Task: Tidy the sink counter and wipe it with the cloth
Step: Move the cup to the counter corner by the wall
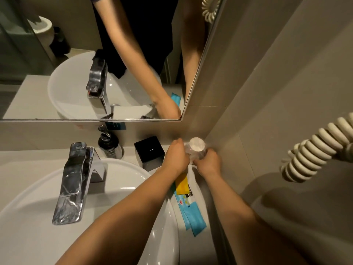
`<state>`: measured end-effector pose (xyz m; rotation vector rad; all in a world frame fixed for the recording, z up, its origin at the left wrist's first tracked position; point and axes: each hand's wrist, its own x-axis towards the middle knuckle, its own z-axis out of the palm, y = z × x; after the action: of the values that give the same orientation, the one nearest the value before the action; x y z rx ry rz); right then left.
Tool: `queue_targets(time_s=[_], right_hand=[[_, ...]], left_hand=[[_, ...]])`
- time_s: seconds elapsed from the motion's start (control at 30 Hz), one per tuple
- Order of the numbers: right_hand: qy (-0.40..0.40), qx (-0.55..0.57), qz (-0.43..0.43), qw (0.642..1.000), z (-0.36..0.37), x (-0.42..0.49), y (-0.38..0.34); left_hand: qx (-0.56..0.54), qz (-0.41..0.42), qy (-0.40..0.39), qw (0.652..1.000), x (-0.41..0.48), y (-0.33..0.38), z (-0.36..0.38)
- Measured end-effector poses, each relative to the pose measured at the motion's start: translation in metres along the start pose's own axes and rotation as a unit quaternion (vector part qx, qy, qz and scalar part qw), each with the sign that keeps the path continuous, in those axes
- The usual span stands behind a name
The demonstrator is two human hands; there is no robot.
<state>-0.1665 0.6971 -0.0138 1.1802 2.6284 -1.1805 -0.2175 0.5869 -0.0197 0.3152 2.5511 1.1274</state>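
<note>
My left hand (176, 156) and my right hand (209, 161) both close around a clear plastic-wrapped cup with a white lid (196, 145) in the back right corner of the counter, where the two walls meet. Just in front of my hands lie flat sachets on the counter: a yellow packet (182, 185) and long blue packets (194, 217), running beside the rim of the white basin (122, 169). No cloth shows on the counter itself; a dark cloth appears only in the mirror.
A chrome tap (73, 180) stands over the basin. Behind it are a dark soap pump bottle (109, 144) and a black square box (150, 151). A mirror (95, 58) covers the back wall. A cream coiled cord (315, 150) hangs on the right wall.
</note>
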Motion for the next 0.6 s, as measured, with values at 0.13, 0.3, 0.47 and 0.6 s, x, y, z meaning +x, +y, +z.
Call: queue_targets(time_s=[0.13,0.3,0.47,0.6], right_hand=[[0.011,0.043,0.021,0.999,0.000,-0.026,0.011],[0.007,0.031,0.009,0.999,0.004,-0.068,0.037],[-0.036,-0.043,-0.015,0.998,0.009,-0.097,0.059],[-0.073,-0.116,-0.025,0.990,0.013,-0.102,0.061]], left_hand=[[-0.011,0.033,0.024,0.999,-0.046,0.007,-0.019],[0.024,0.066,0.095,0.993,-0.111,-0.024,-0.046],[0.156,-0.008,0.133,0.979,-0.142,-0.074,-0.063],[0.212,-0.073,0.119,0.967,-0.144,-0.094,-0.061]])
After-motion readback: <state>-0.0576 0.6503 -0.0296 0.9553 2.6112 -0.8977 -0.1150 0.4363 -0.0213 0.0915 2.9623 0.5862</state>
